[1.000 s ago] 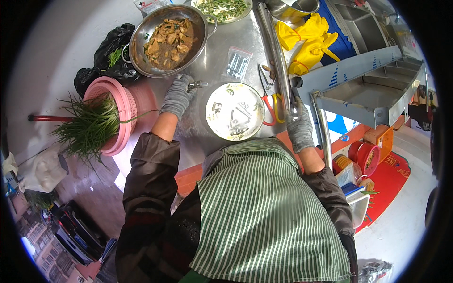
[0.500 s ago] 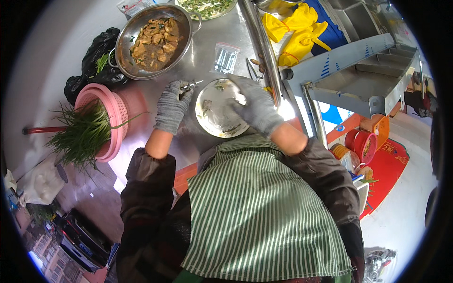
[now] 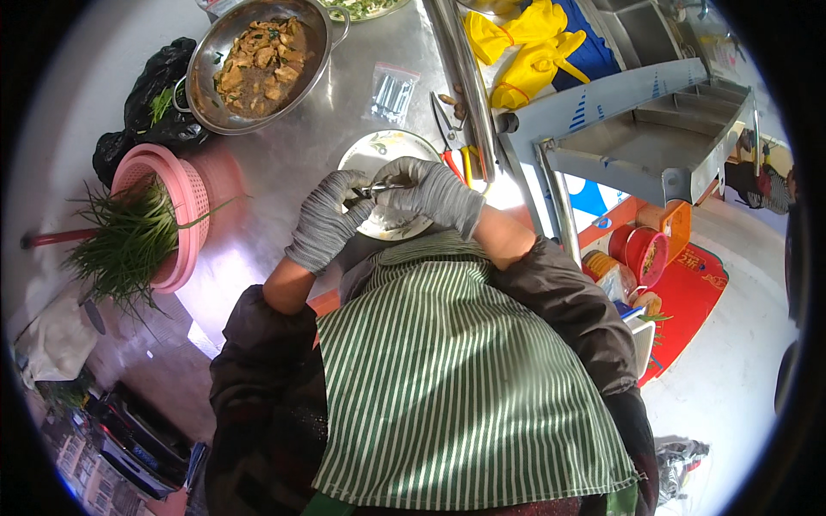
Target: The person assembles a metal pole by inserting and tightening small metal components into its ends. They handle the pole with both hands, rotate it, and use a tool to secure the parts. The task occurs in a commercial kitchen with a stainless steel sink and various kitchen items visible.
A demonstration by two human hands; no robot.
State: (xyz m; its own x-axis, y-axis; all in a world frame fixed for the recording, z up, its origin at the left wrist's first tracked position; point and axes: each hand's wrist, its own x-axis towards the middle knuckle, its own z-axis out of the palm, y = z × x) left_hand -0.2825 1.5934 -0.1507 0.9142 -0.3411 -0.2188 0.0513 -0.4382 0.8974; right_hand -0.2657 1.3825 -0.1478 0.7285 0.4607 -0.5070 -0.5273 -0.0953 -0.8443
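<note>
Over the near part of a round white patterned plate, my two grey-gloved hands meet at a small silvery bolt-like metal piece. My left hand is closed round one end of it. The fingers of my right hand pinch the other end. Something clear and shiny lies on the plate, partly covered by my hands; I cannot make out what it is. Beyond the plate lies a clear zip bag of metal bolts. A bladed tool with red and yellow handles lies at the right.
A metal pan of cooked meat and a dish of chopped greens stand at the back. At left are a black plastic bag and a pink basket of green stalks. A steel rail and yellow cloth bundles are at right.
My right hand has left the plate's surface and come left to the metal piece in my left hand. Both hands now meet over the plate. The whole view has shifted slightly.
</note>
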